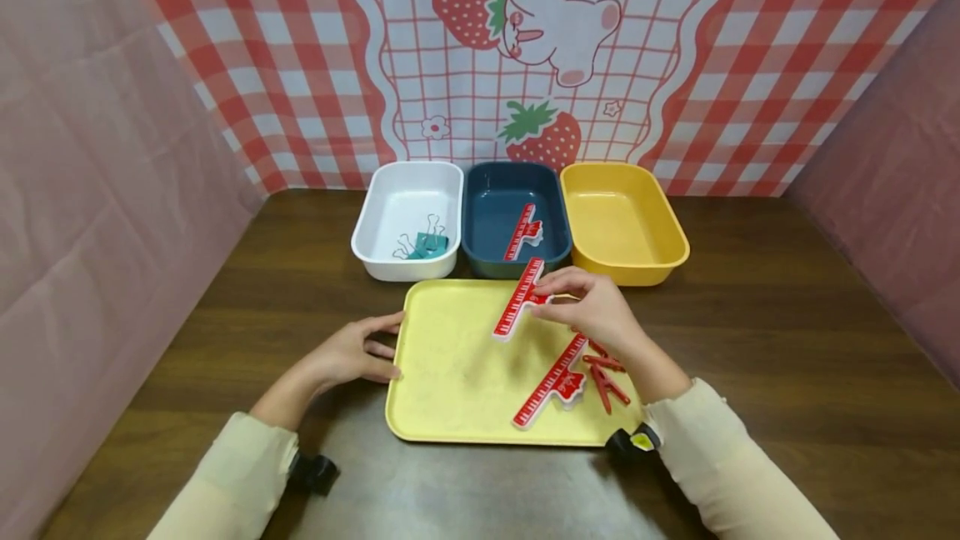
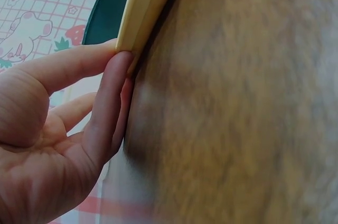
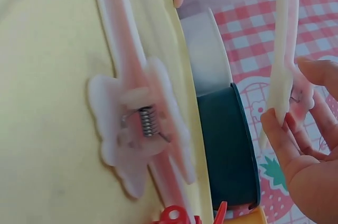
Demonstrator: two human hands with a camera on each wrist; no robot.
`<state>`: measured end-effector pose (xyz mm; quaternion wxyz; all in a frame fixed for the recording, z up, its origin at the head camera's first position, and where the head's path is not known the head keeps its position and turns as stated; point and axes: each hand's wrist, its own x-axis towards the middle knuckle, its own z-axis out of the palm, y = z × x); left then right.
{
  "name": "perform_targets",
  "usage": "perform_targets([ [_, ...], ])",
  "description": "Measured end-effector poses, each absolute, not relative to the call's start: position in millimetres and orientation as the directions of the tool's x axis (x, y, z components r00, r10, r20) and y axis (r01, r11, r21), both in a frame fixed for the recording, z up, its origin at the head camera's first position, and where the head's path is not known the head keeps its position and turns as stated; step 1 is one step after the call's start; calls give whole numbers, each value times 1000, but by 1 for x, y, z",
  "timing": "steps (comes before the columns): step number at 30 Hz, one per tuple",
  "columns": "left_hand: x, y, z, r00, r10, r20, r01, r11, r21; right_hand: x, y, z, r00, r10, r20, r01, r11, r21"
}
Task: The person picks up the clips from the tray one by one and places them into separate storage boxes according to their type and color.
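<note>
My right hand [image 1: 592, 307] pinches a red piano-key-patterned clip [image 1: 517, 300] by its handle, raised over the far part of the yellow tray [image 1: 450, 373]. In the right wrist view that clip [image 3: 285, 49] shows its pale edge between thumb and fingers. A second clip of the same kind [image 1: 551, 382] lies on the tray, its coil spring visible in the right wrist view. Beside it are several small red clothespins [image 1: 606, 386]. At the tray's left rim, my left hand [image 1: 352, 350] touches the edge with extended fingertips, also seen in the left wrist view.
Three bins stand in a row behind the tray. The white bin [image 1: 367, 252] holds teal binder clips [image 1: 429, 244]; the dark blue bin [image 1: 480, 252] holds another red piano-key clip [image 1: 522, 232]. At the right is a yellow bin [image 1: 622, 215]. A checked cloth [image 1: 300, 65] hangs behind.
</note>
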<state>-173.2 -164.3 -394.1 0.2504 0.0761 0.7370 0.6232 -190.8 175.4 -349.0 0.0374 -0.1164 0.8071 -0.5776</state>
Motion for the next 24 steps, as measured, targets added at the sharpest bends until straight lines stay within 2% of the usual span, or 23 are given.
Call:
perform_targets([
  [7, -174, -165, -395, -859, 429, -279, -207, 207, 956, -206, 171, -345, -984, -150, 97, -140, 307, -941],
  [14, -175, -165, -395, -861, 426, -277, -201, 215, 956, -222, 169, -347, -996, -45, 71, -82, 333, -939],
  [24, -174, -165, -393, -862, 417, -289, -207, 230, 951, -246, 165, -344, -999, 29, 36, -22, 391, -920],
])
